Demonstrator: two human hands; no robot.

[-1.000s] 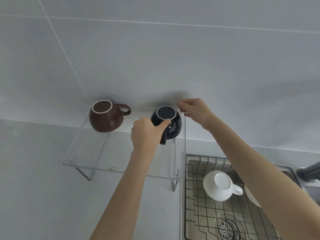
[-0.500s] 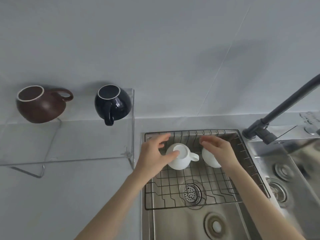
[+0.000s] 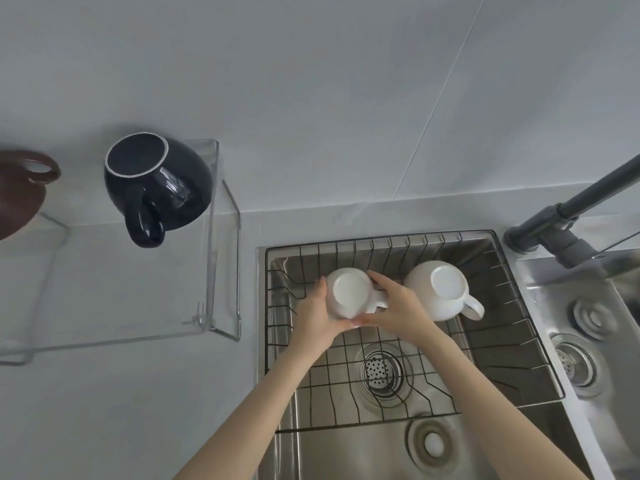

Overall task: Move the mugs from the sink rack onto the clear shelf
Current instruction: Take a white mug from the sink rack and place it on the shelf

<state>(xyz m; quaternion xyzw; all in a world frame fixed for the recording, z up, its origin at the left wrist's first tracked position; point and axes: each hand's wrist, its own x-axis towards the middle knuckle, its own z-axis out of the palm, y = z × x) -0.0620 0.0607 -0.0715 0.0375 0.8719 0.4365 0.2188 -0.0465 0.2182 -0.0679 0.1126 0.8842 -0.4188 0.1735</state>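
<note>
A small white mug (image 3: 349, 294) sits upside down over the wire sink rack (image 3: 491, 344). My left hand (image 3: 313, 315) cups its left side and my right hand (image 3: 394, 306) wraps its right side, over the handle. A second, larger white mug (image 3: 438, 289) stands upside down in the rack just to the right, its handle pointing right. On the clear shelf (image 3: 114, 323) at the left a dark blue mug (image 3: 159, 187) stands with its handle toward me. A brown mug (image 3: 20, 188) is cut off by the left edge.
The rack lies in a steel sink with a drain strainer (image 3: 379, 370). A dark grey faucet (image 3: 568, 216) rises at the right, beside a second basin (image 3: 588, 341). The grey wall and countertop surround the shelf.
Both hands left the dark blue mug on the shelf, dropped to the rack, and closed around the small white mug. The view swung down and right toward the sink.
</note>
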